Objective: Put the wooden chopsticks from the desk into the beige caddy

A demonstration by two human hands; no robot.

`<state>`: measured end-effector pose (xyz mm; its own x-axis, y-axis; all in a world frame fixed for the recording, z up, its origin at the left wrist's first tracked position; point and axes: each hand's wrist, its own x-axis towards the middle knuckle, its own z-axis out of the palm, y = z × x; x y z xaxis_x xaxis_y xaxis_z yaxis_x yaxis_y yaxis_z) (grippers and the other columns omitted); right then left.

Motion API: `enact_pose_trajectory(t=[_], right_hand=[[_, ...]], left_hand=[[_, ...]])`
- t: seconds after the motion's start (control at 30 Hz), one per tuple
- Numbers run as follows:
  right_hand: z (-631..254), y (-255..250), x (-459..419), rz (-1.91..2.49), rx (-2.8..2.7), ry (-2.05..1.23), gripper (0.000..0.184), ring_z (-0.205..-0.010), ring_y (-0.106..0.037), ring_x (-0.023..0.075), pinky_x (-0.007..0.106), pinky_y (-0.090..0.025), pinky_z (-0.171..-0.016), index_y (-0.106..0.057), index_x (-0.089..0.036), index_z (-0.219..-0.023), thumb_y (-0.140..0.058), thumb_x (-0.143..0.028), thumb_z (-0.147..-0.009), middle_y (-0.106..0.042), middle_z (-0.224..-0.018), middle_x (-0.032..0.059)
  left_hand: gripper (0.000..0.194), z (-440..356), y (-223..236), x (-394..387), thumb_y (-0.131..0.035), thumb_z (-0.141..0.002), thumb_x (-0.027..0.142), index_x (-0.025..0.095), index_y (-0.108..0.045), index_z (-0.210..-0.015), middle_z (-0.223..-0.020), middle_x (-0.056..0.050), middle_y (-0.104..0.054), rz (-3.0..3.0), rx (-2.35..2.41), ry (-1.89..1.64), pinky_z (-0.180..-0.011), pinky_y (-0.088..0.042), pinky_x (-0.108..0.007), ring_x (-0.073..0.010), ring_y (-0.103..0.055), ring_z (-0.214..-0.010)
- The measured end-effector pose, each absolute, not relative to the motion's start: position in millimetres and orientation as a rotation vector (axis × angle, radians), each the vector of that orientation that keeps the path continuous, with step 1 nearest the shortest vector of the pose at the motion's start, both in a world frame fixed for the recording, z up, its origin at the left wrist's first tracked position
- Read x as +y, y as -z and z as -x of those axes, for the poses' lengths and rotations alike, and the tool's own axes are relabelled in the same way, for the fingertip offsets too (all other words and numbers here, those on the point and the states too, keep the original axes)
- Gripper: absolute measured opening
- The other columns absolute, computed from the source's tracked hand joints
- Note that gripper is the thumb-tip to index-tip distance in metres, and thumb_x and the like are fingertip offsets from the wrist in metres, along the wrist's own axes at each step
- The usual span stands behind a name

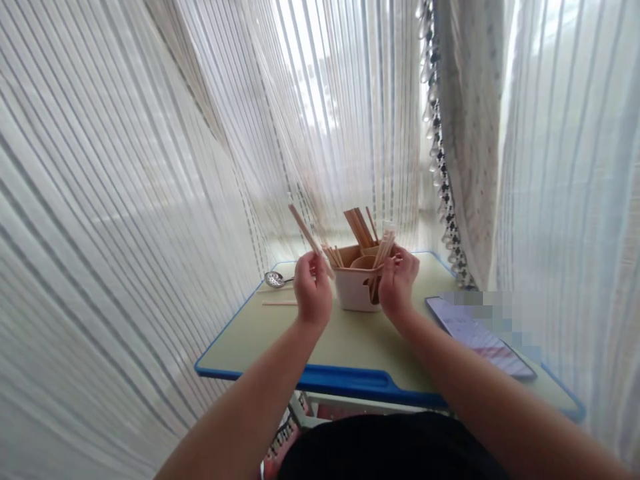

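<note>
Between the fingers of my left hand (pixel 313 288) is a pair of wooden chopsticks (pixel 305 228), tilted up to the left, in what looks like a clear wrapper. A white box with a brown inside (pixel 357 293) stands just right of that hand. My right hand (pixel 400 280) is closed at the box's right end; what its fingers grip is partly hidden. Beside it, pale chopsticks in clear wrap (pixel 384 248) lean out of the box. Darker brown chopsticks (pixel 360 227) stand at the back of the box, and several light sticks (pixel 333 255) at its left end.
A slotted metal spoon (pixel 275 279) lies at the table's left, with a thin wooden stick (pixel 279 303) nearer me. A phone (pixel 480 337) lies on the right. The pale table (pixel 260 340) has a blue edge. Striped sheer curtains (pixel 150 167) hang around it.
</note>
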<state>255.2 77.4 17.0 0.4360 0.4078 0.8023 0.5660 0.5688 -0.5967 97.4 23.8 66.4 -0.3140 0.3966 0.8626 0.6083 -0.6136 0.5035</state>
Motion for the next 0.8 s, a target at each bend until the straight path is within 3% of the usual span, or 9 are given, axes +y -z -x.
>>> enact_pose_trajectory(t=[0.17, 0.43, 0.57, 0.8], right_hand=[[-258, -14, 84, 1.103, -1.165, 0.119, 0.041, -0.113, -0.043, 0.0253, 0.048, -0.033, -0.098, -0.047, -0.019, -0.125, -0.027, -0.030, -0.092, -0.050, -0.119, 0.0137], [-255, -8, 95, 1.125, -1.145, -0.107, 0.052, -0.127, -0.037, 0.0279, 0.050, -0.033, -0.100, -0.035, -0.011, -0.135, -0.024, -0.039, -0.092, -0.042, -0.134, 0.0217], [-252, -2, 95, 1.114, -1.102, -0.230, 0.055, -0.123, -0.042, 0.0281, 0.048, -0.032, -0.101, -0.036, -0.008, -0.132, -0.025, -0.043, -0.092, -0.045, -0.130, 0.0240], [-248, -6, 83, 0.992, -1.130, -0.190, 0.049, -0.124, -0.039, 0.0258, 0.048, -0.030, -0.102, -0.035, -0.012, -0.131, -0.027, -0.040, -0.091, -0.043, -0.129, 0.0205]], left_hand=[[0.021, -138, -103, 38, -0.048, -0.089, 0.034, 0.015, -0.057, -0.092, -0.084, -0.006, -0.065, 1.774, -1.388, 2.044, -0.066, -0.050, -0.025, -0.0140, -0.062, -0.072], [0.018, -154, -91, 66, -0.054, -0.084, 0.027, 0.017, -0.068, -0.090, -0.075, -0.004, -0.070, 2.160, -1.538, 1.704, -0.065, -0.052, -0.029, -0.0146, -0.064, -0.061], [0.014, -156, -85, 68, -0.061, -0.077, 0.022, 0.020, -0.073, -0.084, -0.078, -0.003, -0.072, 2.254, -1.637, 1.501, -0.071, -0.054, -0.031, -0.0169, -0.067, -0.071], [0.020, -153, -75, 61, -0.059, -0.073, 0.015, 0.018, -0.070, -0.090, -0.082, -0.002, -0.072, 2.107, -1.695, 1.694, -0.075, -0.056, -0.030, -0.0154, -0.068, -0.073]])
